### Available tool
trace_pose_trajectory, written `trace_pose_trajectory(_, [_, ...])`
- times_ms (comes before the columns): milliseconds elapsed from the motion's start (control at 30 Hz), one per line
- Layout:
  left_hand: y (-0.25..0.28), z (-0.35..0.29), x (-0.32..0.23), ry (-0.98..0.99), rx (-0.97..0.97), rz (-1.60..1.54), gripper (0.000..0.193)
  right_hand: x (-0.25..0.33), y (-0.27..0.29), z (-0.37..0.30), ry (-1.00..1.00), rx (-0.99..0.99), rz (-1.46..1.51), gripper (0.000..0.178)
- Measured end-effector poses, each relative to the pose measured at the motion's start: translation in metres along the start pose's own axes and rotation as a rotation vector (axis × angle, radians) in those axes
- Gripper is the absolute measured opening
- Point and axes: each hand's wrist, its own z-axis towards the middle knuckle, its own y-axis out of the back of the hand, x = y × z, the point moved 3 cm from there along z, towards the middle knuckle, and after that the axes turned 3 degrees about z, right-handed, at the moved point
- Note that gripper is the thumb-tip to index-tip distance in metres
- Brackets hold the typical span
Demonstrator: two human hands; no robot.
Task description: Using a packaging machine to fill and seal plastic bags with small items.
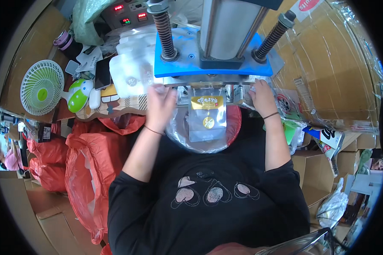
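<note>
A blue-topped press machine (212,67) stands in front of me. A small clear pouch (207,123) with a gold printed band and a round gold mark hangs from the press's front edge, its lower part free. My left hand (160,107) is raised at the press's left end, fingers apart and slightly blurred; nothing shows in it. At the right end, the fingertips of my right hand (264,100) reach the press's edge, partly hidden, with the thumb apart from the other fingers. Neither hand touches the pouch.
Under the pouch sits a round container lined with red plastic (235,127). White pouches (130,80) are stacked left of the press, beside a green and white fan (42,88) and a dark phone (102,73). Red plastic bags (91,170) lie left; cardboard (332,68) walls the right.
</note>
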Motion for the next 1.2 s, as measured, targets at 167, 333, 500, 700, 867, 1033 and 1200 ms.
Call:
trace_pose_trajectory(167, [0.051, -0.005, -0.043, -0.666, -0.012, 0.951, 0.066, -0.004, 0.015, -0.01, 0.117, -0.087, 0.067, 0.022])
trace_pose_trajectory(333, [0.05, -0.041, -0.021, -0.668, 0.149, 0.855, 0.041, -0.001, 0.026, -0.03, 0.086, -0.18, 0.149, 0.024])
trace_pose_trajectory(500, [0.034, -0.061, -0.024, 0.069, 0.283, -0.165, 0.019, 0.034, 0.035, -0.052, -0.151, -0.198, 0.538, 0.024])
trace_pose_trajectory(700, [-0.003, -0.077, -0.075, -0.075, 0.54, 0.041, 0.021, 0.126, 0.047, -0.037, 0.372, -0.085, 0.666, 0.016])
trace_pose_trajectory(867, [-0.03, -0.095, -0.073, 0.201, 0.708, -0.332, 0.023, 0.141, 0.037, -0.024, 0.307, -0.004, 0.535, 0.017])
trace_pose_trajectory(1033, [-0.053, -0.111, -0.08, 0.459, 0.859, -0.727, 0.019, 0.116, 0.037, -0.022, 0.422, 0.198, 0.454, 0.021])
trace_pose_trajectory(1200, [-0.06, -0.091, -0.074, 0.519, 0.838, -0.84, 0.025, 0.066, 0.046, -0.012, 0.158, -0.045, 0.124, 0.027])
